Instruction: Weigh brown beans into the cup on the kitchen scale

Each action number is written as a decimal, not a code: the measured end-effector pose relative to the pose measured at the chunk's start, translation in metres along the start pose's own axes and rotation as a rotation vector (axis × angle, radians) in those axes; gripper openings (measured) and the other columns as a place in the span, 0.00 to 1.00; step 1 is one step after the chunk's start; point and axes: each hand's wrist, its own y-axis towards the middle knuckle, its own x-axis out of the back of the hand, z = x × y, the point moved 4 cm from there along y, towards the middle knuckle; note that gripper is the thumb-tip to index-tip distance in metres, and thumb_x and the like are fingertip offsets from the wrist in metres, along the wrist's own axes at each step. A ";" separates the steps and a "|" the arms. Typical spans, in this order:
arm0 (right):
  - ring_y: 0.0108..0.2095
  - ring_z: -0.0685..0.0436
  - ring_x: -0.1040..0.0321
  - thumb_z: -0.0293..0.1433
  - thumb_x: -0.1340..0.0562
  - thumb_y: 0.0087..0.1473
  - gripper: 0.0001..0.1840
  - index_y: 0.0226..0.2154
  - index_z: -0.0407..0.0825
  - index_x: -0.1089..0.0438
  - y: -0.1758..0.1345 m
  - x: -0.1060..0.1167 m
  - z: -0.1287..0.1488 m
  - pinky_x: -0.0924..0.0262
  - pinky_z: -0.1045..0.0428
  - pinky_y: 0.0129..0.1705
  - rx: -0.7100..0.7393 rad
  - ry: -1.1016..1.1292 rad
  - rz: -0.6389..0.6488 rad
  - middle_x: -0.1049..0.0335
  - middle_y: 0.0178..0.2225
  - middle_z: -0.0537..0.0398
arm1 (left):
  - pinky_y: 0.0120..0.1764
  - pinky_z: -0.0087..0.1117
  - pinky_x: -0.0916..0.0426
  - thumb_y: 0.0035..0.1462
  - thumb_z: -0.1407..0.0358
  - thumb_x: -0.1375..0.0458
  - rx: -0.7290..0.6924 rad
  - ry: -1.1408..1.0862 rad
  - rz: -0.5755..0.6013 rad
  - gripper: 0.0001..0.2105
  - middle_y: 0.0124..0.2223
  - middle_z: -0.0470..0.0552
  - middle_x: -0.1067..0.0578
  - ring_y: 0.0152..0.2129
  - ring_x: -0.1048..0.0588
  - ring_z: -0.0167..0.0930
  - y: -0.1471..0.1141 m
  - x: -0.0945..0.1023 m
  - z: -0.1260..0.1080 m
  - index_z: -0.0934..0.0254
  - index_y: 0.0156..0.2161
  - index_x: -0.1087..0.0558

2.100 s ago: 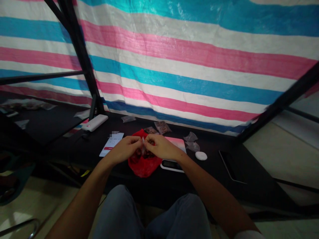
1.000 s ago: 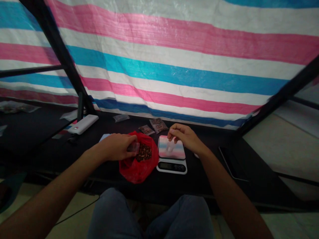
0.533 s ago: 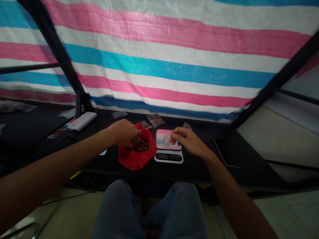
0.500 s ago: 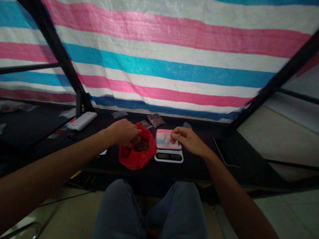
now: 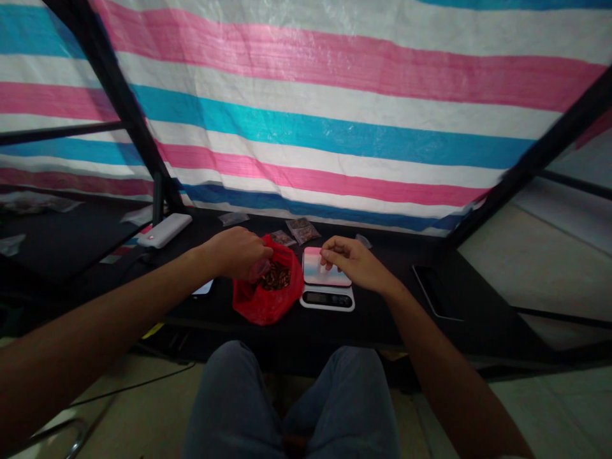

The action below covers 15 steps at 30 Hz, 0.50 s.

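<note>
Left hand [image 5: 238, 253] | fingers curled into the red bag [image 5: 266, 298] of brown seeds [image 5: 276, 277], gone deeper than a second ago | right hand [image 5: 352, 263] | fingers pinching a small clear pouch, now over the scale [image 5: 327, 285] on the bench [image 5: 382, 319] | filling underway, I judge.
</note>
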 end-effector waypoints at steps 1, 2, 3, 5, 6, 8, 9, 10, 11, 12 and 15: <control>0.30 0.47 0.28 0.40 0.37 0.59 0.12 0.34 0.48 0.29 0.001 -0.001 0.000 0.35 0.51 0.35 0.008 0.007 -0.001 0.24 0.30 0.54 | 0.47 0.42 0.32 0.56 0.59 0.38 0.014 -0.026 -0.011 0.11 0.38 0.59 0.16 0.39 0.19 0.45 -0.001 0.003 0.001 0.56 0.42 0.17; 0.30 0.47 0.28 0.39 0.37 0.59 0.11 0.34 0.48 0.28 0.001 -0.002 -0.001 0.35 0.51 0.35 0.016 0.013 -0.004 0.24 0.30 0.54 | 0.47 0.41 0.32 0.56 0.58 0.38 0.020 -0.050 -0.021 0.12 0.39 0.59 0.17 0.39 0.19 0.45 -0.002 0.006 0.002 0.56 0.44 0.17; 0.30 0.47 0.28 0.39 0.37 0.58 0.11 0.34 0.48 0.28 0.002 -0.002 -0.001 0.35 0.51 0.35 0.023 0.019 -0.006 0.24 0.30 0.54 | 0.46 0.40 0.32 0.56 0.57 0.37 0.019 -0.067 -0.026 0.14 0.40 0.58 0.17 0.39 0.19 0.44 -0.003 0.010 0.002 0.55 0.46 0.18; 0.29 0.48 0.29 0.38 0.37 0.58 0.10 0.36 0.47 0.27 0.005 -0.003 0.000 0.35 0.51 0.33 0.033 0.023 -0.008 0.25 0.31 0.54 | 0.44 0.37 0.32 0.57 0.53 0.37 0.002 -0.078 -0.039 0.19 0.43 0.57 0.17 0.39 0.19 0.44 -0.003 0.020 0.002 0.55 0.51 0.19; 0.28 0.48 0.29 0.37 0.37 0.58 0.10 0.37 0.47 0.27 0.008 -0.002 0.001 0.35 0.51 0.32 0.037 0.024 -0.004 0.25 0.31 0.54 | 0.42 0.36 0.32 0.58 0.51 0.38 -0.009 -0.078 -0.051 0.21 0.44 0.57 0.17 0.39 0.19 0.43 -0.002 0.024 0.001 0.56 0.53 0.20; 0.29 0.48 0.29 0.37 0.37 0.58 0.11 0.39 0.47 0.25 0.014 -0.002 0.004 0.36 0.52 0.32 0.055 0.029 0.011 0.26 0.30 0.55 | 0.41 0.35 0.32 0.61 0.48 0.40 -0.022 -0.077 -0.085 0.23 0.45 0.57 0.17 0.39 0.19 0.42 0.001 0.029 0.001 0.57 0.55 0.21; 0.29 0.48 0.29 0.37 0.37 0.58 0.12 0.40 0.47 0.25 0.017 -0.002 0.005 0.35 0.52 0.32 0.068 0.032 0.027 0.26 0.30 0.55 | 0.41 0.35 0.32 0.62 0.48 0.41 -0.025 -0.082 -0.101 0.23 0.45 0.56 0.18 0.39 0.20 0.42 0.002 0.030 0.000 0.57 0.56 0.21; 0.30 0.48 0.29 0.37 0.37 0.58 0.12 0.41 0.47 0.24 0.020 -0.003 0.007 0.35 0.52 0.33 0.081 0.034 0.049 0.26 0.31 0.55 | 0.41 0.35 0.32 0.62 0.48 0.41 -0.028 -0.093 -0.118 0.23 0.45 0.56 0.18 0.39 0.20 0.42 0.004 0.030 0.000 0.58 0.56 0.21; 0.30 0.48 0.29 0.37 0.37 0.58 0.13 0.42 0.47 0.23 0.023 -0.004 0.009 0.35 0.52 0.33 0.092 0.032 0.073 0.26 0.31 0.55 | 0.41 0.35 0.32 0.62 0.47 0.41 -0.031 -0.112 -0.134 0.24 0.45 0.56 0.17 0.39 0.19 0.41 0.006 0.029 -0.001 0.57 0.56 0.22; 0.30 0.48 0.30 0.37 0.37 0.59 0.14 0.42 0.47 0.23 0.026 -0.006 0.011 0.36 0.52 0.32 0.099 0.025 0.097 0.26 0.31 0.55 | 0.42 0.35 0.32 0.61 0.47 0.40 -0.031 -0.137 -0.150 0.24 0.45 0.55 0.17 0.40 0.19 0.41 0.008 0.028 -0.002 0.57 0.57 0.22; 0.30 0.48 0.31 0.39 0.35 0.59 0.15 0.43 0.47 0.21 0.033 -0.014 0.016 0.38 0.53 0.32 0.116 -0.011 0.155 0.25 0.31 0.56 | 0.46 0.35 0.31 0.60 0.44 0.40 -0.017 -0.217 -0.189 0.27 0.48 0.54 0.17 0.43 0.19 0.41 0.010 0.024 -0.003 0.55 0.60 0.24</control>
